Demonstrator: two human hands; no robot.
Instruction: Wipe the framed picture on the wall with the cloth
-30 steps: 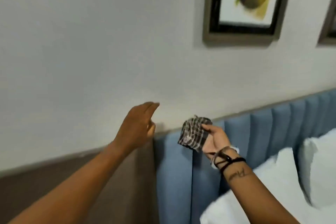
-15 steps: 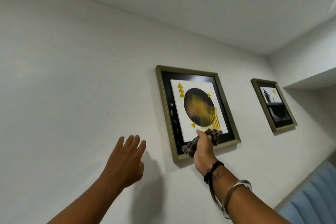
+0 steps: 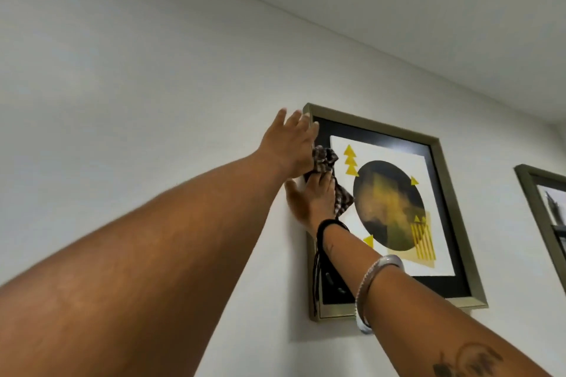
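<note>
Right hand (image 3: 312,199) presses the bunched cloth (image 3: 329,168) against the framed picture (image 3: 444,168), left hand (image 3: 291,144) spread on its corner

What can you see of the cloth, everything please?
The cloth is a small, soft, woven-looking rag in a dark brown and white check, crumpled into a bunch. The right hand grips it and presses it on the upper left of the framed picture, over the black mat and white print edge. The left hand overlaps its top.
</note>
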